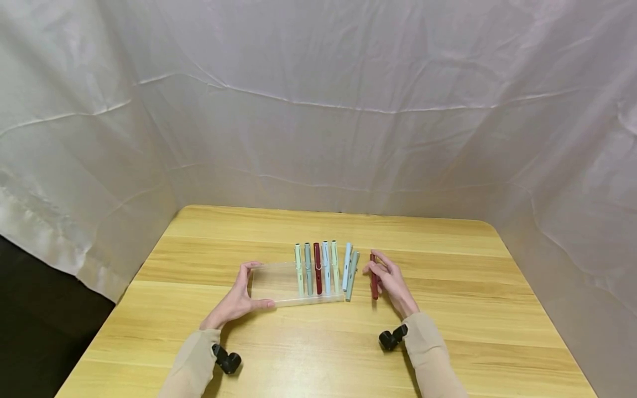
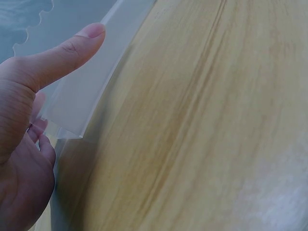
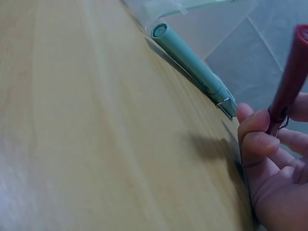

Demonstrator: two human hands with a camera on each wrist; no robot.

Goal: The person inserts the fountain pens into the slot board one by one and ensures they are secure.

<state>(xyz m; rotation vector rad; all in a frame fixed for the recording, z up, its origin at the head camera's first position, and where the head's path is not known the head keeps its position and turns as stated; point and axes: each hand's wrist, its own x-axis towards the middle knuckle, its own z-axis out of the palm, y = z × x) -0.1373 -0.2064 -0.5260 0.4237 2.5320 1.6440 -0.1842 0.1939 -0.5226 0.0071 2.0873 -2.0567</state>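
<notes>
A: Starting closest to the person, what can you count?

B: Two pale sleeves (image 1: 191,359), two black wrist cameras (image 1: 228,360), then two hands. The left hand (image 1: 241,296) is clasped about one end of a single clear tray (image 1: 273,282), thumb on its near wall, fingertips round the far side. The right hand (image 1: 392,279) pinches one dark red pen (image 1: 374,288) between thumb and fingers.

A: How many pens altogether?

B: Eight. Besides the pinched one, two loose ones lie just left of the right grip: a teal pen (image 1: 351,277), then a light blue pen (image 1: 346,270). Five more lie side by side across the tray, between the two grips: two pale green pens (image 1: 299,271), another teal one (image 1: 309,276), another dark red one (image 1: 318,282), another light blue one (image 1: 326,276).

A: Materials?

B: The tray looks like thin see-through plastic, straight-walled, with a scalloped edge near the left thumb. The pens are slim, smooth tubes with clips. Under both grips is one tabletop (image 1: 308,348), yellow wood grain with rounded far corners. Beyond them hangs pale cloth (image 1: 318,138), creased and softly shiny.
</notes>
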